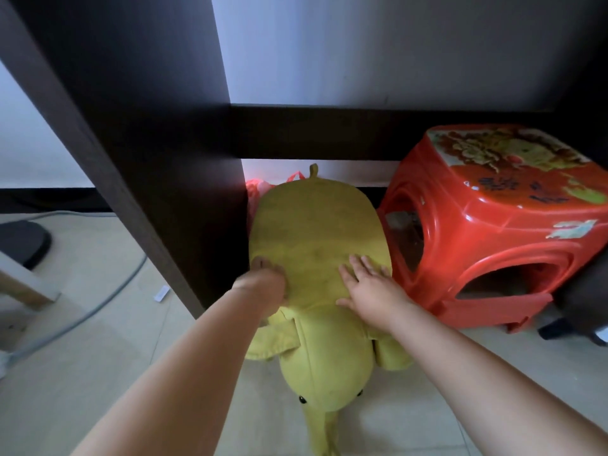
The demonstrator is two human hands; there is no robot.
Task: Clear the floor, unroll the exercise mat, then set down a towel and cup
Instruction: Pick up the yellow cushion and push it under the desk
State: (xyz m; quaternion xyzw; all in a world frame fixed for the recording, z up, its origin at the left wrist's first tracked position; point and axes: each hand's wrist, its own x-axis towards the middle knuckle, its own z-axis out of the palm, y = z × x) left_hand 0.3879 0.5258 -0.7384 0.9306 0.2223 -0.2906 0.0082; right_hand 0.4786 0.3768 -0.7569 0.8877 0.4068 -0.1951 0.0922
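Observation:
A yellow-green plush elephant (316, 245) lies on the tiled floor, its back end under the dark desk and its head and trunk toward me. My left hand (263, 278) clasps the toy's left flank, fingers curled into the fabric. My right hand (365, 284) rests flat on its back with the fingers spread. No mat, towel or cup is in sight.
A dark desk side panel (158, 179) stands just left of the toy, with a crossbar above it. A red plastic stool (493, 225) sits close on the right. A red plastic bag (260, 189) pokes out behind the toy. A grey cable (98, 307) and a black round base (23, 241) lie at left.

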